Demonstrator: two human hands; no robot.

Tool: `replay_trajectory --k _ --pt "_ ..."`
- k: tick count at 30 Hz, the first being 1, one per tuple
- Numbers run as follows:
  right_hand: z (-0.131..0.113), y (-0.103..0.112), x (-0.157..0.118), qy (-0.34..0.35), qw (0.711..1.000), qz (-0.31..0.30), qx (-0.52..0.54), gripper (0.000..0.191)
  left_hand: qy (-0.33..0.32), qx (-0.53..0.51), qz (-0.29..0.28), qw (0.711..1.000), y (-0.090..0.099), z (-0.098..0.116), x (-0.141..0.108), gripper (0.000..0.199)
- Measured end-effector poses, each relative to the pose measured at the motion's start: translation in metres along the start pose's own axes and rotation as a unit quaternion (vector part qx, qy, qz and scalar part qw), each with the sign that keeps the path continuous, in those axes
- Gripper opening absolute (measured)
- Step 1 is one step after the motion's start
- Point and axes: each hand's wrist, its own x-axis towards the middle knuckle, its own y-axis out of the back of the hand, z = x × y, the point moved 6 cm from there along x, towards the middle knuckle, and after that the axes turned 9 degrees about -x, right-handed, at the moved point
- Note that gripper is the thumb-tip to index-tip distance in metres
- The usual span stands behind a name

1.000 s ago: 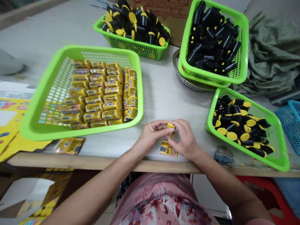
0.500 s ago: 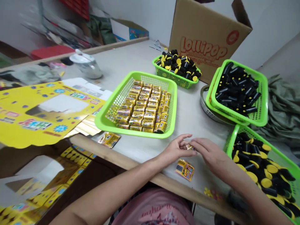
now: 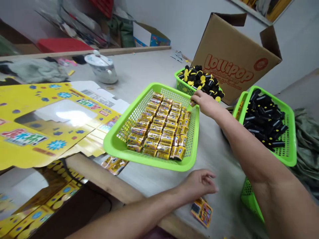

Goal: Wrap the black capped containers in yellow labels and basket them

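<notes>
You are pinching a small gold-wrapped roll in your right hand, out by the far corner of the lime-green plastic basket, just above its rim. Your hands are well apart: the right is closed on that roll, while your left hand is lying open and empty over the bench, near its front edge. Inside the basket, rows of wrapped rolls are sitting packed side by side, covering most of its floor, with bare mesh showing along the far and left sides. Beyond your right hand, black tubes with yellow caps are heaping a smaller green basket, and black tubes are filling a third basket; neither heap looks worked down. A loose printed packet is lying on the bench near your left hand, and more packets are lying against the basket. Flat yellow printed carton blanks are spreading across the bench's left side, all unfolded.
</notes>
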Motion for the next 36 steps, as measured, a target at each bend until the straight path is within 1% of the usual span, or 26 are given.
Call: replay_trajectory --k 2,4,7,10,14,16,18,19,21,22,24,26,28,29,30,32,34,36 --pt "-0.002 -0.012 0.016 0.025 0.998 -0.045 -0.041 0.028 0.008 0.014 0.001 1.0 -0.001 -0.001 -0.001 0.047" --pt "-0.005 -0.019 0.023 0.053 0.993 -0.076 -0.073 0.023 0.018 0.039 -0.002 0.999 -0.004 -0.002 -0.003 0.041" --pt "-0.008 -0.027 0.025 0.087 0.985 -0.113 -0.098 0.02 0.031 0.077 -0.019 0.996 -0.008 -0.006 -0.006 0.038" --pt "-0.013 -0.034 0.025 0.108 0.98 -0.131 -0.101 0.021 0.025 0.106 -0.031 0.994 -0.009 -0.011 -0.006 0.035" --pt "-0.016 -0.038 0.029 0.107 0.982 -0.122 -0.096 0.026 -0.016 0.113 -0.018 0.993 -0.006 -0.008 -0.003 0.032" --pt "-0.014 -0.029 0.027 0.084 0.989 -0.094 -0.078 0.032 -0.027 0.103 -0.012 0.994 -0.004 -0.002 -0.002 0.029" --pt "-0.013 -0.011 0.012 0.051 0.996 -0.051 -0.054 0.036 -0.028 0.088 -0.013 0.996 -0.003 0.008 -0.004 0.025" --pt "-0.014 0.001 -0.003 0.034 0.998 -0.027 -0.046 0.037 -0.026 0.079 -0.011 0.996 -0.003 0.013 -0.006 0.022" --pt "-0.021 0.028 -0.047 0.009 0.999 0.019 -0.039 0.038 -0.029 0.069 -0.005 0.997 -0.003 0.023 -0.01 0.02" --pt "-0.028 0.041 -0.075 -0.007 0.998 0.042 -0.035 0.037 -0.032 0.07 0.009 0.997 -0.002 0.028 -0.011 0.018" --pt "-0.047 0.062 -0.138 -0.037 0.997 0.073 -0.01 0.031 -0.041 0.081 0.008 0.996 -0.002 0.034 -0.011 0.02" --pt "-0.071 0.071 -0.207 -0.08 0.995 0.065 0.011 0.026 -0.058 0.107 0.011 0.992 -0.002 0.038 -0.009 0.023" --pt "-0.096 0.07 -0.28 -0.139 0.988 0.063 0.018 0.022 -0.076 0.136 0.018 0.988 -0.001 0.04 -0.01 0.027" --pt "-0.107 0.065 -0.318 -0.178 0.983 0.049 0.02 0.019 -0.083 0.15 0.028 0.985 0.0 0.041 -0.011 0.028" --pt "-0.115 0.057 -0.355 -0.223 0.974 0.028 0.022 0.018 -0.09 0.162 0.039 0.982 0.0 0.041 -0.013 0.028" --pt "-0.126 0.035 -0.423 -0.319 0.947 -0.016 0.036 0.019 -0.099 0.18 0.06 0.977 -0.001 0.04 -0.017 0.027" --pt "-0.133 0.013 -0.478 -0.398 0.916 -0.038 0.034 0.025 -0.105 0.184 0.073 0.975 -0.003 0.038 -0.018 0.025" --pt "-0.14 -0.003 -0.513 -0.448 0.893 -0.026 0.029 0.032 -0.103 0.179 0.079 0.975 -0.004 0.033 -0.016 0.023"
